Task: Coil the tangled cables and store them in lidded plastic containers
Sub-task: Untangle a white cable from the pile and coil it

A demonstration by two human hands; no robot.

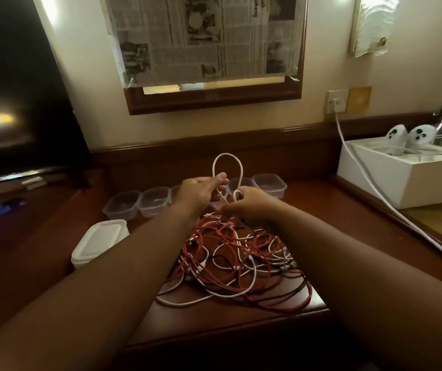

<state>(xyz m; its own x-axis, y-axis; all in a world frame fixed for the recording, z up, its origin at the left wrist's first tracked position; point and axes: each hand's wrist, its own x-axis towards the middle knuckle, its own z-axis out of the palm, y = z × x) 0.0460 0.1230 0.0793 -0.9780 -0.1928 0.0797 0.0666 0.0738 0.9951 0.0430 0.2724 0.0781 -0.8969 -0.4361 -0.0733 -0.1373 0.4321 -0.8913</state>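
Observation:
A tangle of red, white and black cables [238, 266] lies on the dark wooden desk [214, 325]. Above it, a white cable [227, 159] stands up in a loop. My left hand [201, 191] pinches one side of that loop near its base. My right hand [252, 207] grips the other side, with a small turn of the cable over its fingers. Behind the hands stands a row of clear plastic containers [153, 200], partly hidden. A stack of white lids [99, 241] sits at the left of the tangle.
A dark TV screen [19, 103] fills the left. At the right, a white box [402, 172] holds two white controllers [410, 135]. A thick white cord [370, 183] runs from a wall socket [336, 101] down across the desk's right edge. A framed mirror [214, 97] hangs behind.

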